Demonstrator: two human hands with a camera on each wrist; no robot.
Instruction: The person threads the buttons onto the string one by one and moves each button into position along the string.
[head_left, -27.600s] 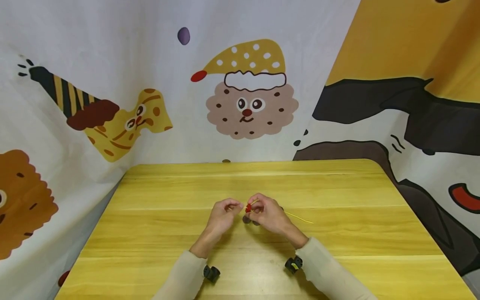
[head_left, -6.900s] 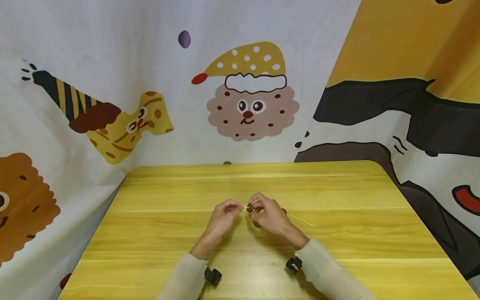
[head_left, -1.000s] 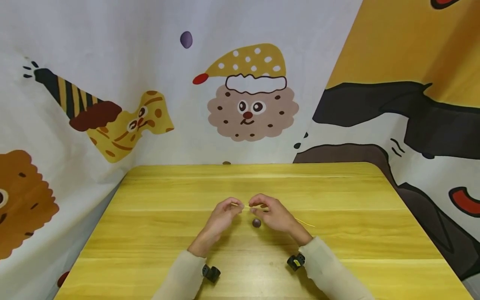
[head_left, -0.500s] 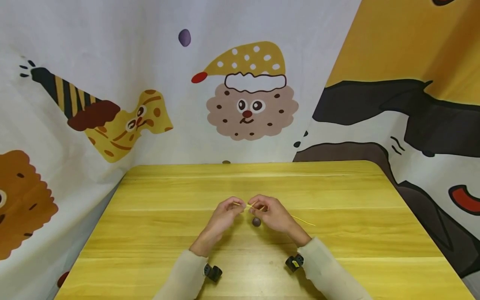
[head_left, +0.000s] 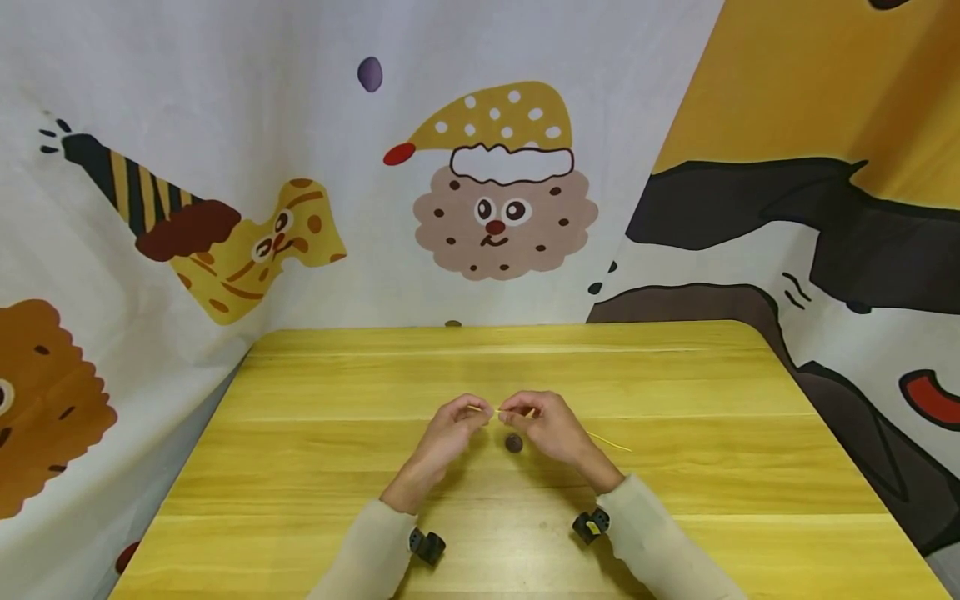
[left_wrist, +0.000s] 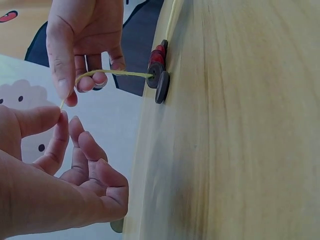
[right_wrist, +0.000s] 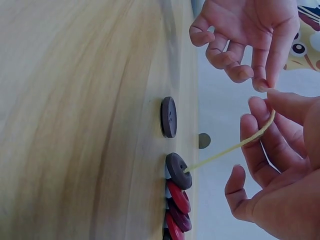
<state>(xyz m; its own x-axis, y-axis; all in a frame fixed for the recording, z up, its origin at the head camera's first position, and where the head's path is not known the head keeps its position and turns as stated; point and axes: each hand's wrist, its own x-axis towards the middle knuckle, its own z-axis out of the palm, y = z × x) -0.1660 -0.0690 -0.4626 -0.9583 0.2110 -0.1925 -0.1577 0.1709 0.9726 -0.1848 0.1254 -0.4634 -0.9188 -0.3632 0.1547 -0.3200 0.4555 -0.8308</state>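
Between thumb and finger, my left hand [head_left: 448,429] pinches the end of a yellow cord [right_wrist: 227,150]. My right hand [head_left: 551,429] pinches the same cord just beside it, the fingertips of both hands nearly touching. From the right hand the cord runs down through a dark brown button [right_wrist: 178,171] on the table. Behind that one, red buttons [right_wrist: 178,196] and a dark purple button [right_wrist: 179,216] are strung in a leaning row. A loose dark brown button [head_left: 513,442] with holes lies on the table below the right fingertips, apart from the cord.
The wooden table [head_left: 337,467] extends around both hands. Beyond the right hand, the cord's tail [head_left: 609,442] trails to the right. A curtain [head_left: 315,100] printed with cartoon figures hangs behind the table. Each wrist wears a small black camera [head_left: 427,547].
Earlier a red button, later a brown button, was at the right fingertips; that spot now shows only cord. One brown button still lies loose. Over the last second, the hands shift only slightly.
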